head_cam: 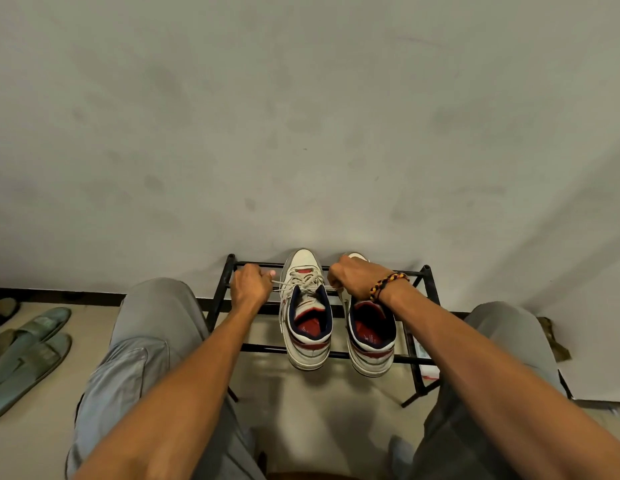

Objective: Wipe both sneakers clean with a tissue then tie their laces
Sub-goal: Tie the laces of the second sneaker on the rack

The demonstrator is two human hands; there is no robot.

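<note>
Now both hands are out over the black metal shoe rack [371,356], which stands against the pale wall [301,116], and two white sneakers with red and navy trim sit side by side on its top bars, toes to the wall, heels toward the person. The left hand [250,283] is curled, thumb and fingers pinching one end of the left sneaker's lace [303,281], drawn out taut to the left of the shoe. The right hand [350,277] is also curled, pinching the other end just right of the tongue, so the lace runs stretched between the two fists across the left sneaker [306,313]. The right sneaker [371,337] sits just beside it, its toe hidden under the right hand and wrist; whether its lace is tied cannot be told. A braided bracelet [388,284] in black, orange and yellow wraps the right wrist. Grey trouser legs [142,341] frame the rack on either side. Off on the left, a pair of grey-green slippers [28,348] lies on the floor [301,403]. On the rack's right side, a white packet [427,367] with a touch of red peeks out beneath the right forearm; what it is cannot be made out.
</note>
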